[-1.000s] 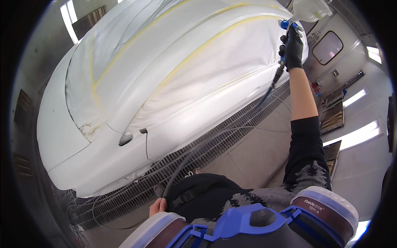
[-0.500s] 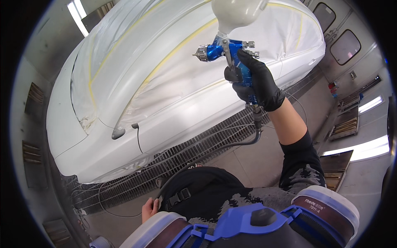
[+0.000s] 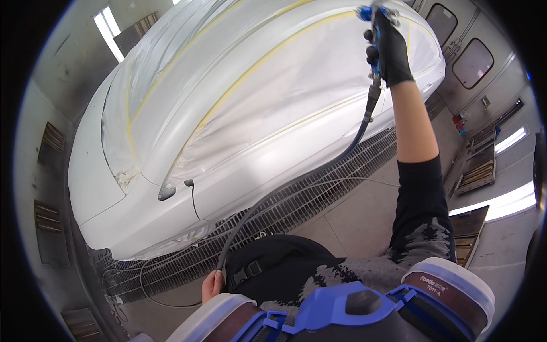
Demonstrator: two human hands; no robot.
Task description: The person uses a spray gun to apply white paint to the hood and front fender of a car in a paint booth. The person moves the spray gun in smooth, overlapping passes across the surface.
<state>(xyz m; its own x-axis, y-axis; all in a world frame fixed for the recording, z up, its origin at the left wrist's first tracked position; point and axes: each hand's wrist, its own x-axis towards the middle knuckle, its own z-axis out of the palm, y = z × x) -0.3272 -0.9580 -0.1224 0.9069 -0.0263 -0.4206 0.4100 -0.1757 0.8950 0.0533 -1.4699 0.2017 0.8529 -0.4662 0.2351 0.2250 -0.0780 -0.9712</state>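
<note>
My gloved right hand is raised at the upper right with its fingers wrapped round the handle of a blue spray gun. The gun's nozzle points left, over the side of a white car body; its top runs out of the picture. From the handle's base a dark air hose curves down and left to my bare left hand, low beside my waist. That hand's fingers are closed round the hose, partly hidden by my respirator. Pale masking sheet edged with yellow tape covers the car's windows and roof.
A grey mirror base and a small dark-ended fitting stick out from the car's side. Floor grating runs along the car, with a thinner hose across it. A door with windows stands at the far right.
My right hand has moved up and to the right with the spray gun, taking its white cup mostly out of view. The hose has lifted and stretched across the car's lower side.
</note>
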